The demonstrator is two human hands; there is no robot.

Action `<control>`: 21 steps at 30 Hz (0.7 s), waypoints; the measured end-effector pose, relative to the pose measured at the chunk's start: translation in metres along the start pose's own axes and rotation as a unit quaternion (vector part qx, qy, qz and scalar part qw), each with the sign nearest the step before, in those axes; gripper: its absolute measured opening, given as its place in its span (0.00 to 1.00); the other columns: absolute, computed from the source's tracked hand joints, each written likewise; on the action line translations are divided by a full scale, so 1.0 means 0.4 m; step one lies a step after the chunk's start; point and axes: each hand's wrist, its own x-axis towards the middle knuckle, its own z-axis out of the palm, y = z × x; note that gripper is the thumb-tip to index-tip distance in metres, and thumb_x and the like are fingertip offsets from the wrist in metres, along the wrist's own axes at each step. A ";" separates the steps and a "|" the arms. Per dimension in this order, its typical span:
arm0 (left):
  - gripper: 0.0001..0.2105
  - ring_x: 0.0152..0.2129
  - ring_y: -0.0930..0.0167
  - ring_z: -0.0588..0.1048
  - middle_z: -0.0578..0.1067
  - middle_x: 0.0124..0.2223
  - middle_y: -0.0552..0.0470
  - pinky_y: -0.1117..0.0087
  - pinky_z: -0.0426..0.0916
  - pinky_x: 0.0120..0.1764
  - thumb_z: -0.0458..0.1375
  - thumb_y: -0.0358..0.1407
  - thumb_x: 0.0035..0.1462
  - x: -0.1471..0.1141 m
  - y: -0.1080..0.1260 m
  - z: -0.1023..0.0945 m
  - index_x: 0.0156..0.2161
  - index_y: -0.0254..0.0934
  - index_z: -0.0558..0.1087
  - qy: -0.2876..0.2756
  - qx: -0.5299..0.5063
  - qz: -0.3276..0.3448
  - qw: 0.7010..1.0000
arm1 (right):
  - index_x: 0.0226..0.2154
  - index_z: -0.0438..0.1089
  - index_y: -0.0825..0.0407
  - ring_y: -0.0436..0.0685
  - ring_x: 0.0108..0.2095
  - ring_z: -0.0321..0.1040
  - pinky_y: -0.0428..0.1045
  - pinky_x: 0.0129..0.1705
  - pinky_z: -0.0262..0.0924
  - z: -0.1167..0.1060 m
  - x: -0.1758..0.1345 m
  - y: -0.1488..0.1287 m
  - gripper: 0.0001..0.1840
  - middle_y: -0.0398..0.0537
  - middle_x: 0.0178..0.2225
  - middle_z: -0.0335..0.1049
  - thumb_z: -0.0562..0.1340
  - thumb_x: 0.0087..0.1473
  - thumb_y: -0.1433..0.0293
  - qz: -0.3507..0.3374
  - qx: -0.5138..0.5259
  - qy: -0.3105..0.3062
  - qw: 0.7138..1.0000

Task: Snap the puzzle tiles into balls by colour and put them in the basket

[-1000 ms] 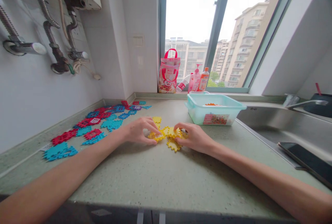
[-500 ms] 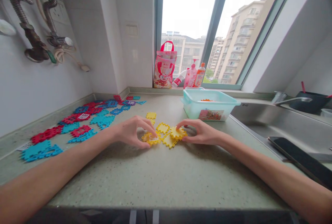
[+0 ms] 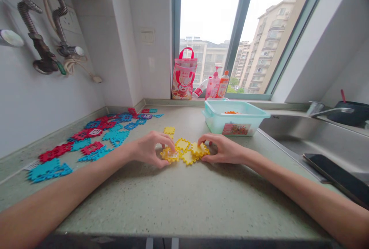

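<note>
Several yellow toothed building tiles [image 3: 182,144] lie close together on the counter between my two hands. My left hand [image 3: 151,149] is closed, thumb and fingers around a yellow tile with a white window grid [image 3: 173,154]. From the other side my right hand [image 3: 221,148] pinches a solid yellow tile [image 3: 197,149] by its right side. That tile rests over another yellow tile [image 3: 188,158]. Farther back, beyond my left fingers, lies one more yellow tile [image 3: 169,130].
Red, blue and teal tiles [image 3: 92,148] spread along the left wall. A pale teal plastic tub [image 3: 213,123] with orange pieces inside stands behind my right hand. The metal sink [image 3: 291,133] and a black phone [image 3: 336,176] are at right. Bottles [image 3: 215,83] and a bag [image 3: 183,80] line the windowsill.
The whole view has shifted slightly, moving the scene a little right and down. Both hands stay at the same yellow tiles, with hardly any movement.
</note>
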 end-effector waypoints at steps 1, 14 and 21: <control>0.15 0.43 0.65 0.82 0.83 0.48 0.49 0.65 0.76 0.52 0.70 0.33 0.50 0.000 -0.002 -0.004 0.45 0.41 0.82 0.005 0.004 0.003 1.000 | 0.47 0.74 0.49 0.53 0.31 0.67 0.48 0.33 0.64 -0.001 0.000 0.002 0.21 0.44 0.40 0.76 0.73 0.54 0.58 -0.003 -0.008 0.003 1.000; 0.14 0.44 0.66 0.81 0.84 0.48 0.50 0.65 0.75 0.51 0.66 0.37 0.53 -0.021 -0.100 -0.031 0.46 0.41 0.82 0.085 0.059 -0.080 0.991 | 0.47 0.76 0.48 0.54 0.33 0.71 0.49 0.36 0.67 0.002 0.002 0.009 0.19 0.46 0.41 0.78 0.73 0.54 0.59 -0.010 -0.014 0.009 1.000; 0.13 0.38 0.67 0.79 0.82 0.44 0.52 0.70 0.73 0.40 0.67 0.36 0.50 -0.014 -0.057 -0.030 0.43 0.42 0.81 0.054 0.058 -0.081 0.994 | 0.47 0.78 0.47 0.60 0.41 0.75 0.54 0.47 0.68 -0.053 -0.003 -0.006 0.17 0.49 0.43 0.79 0.72 0.53 0.64 -0.067 -0.097 0.013 0.993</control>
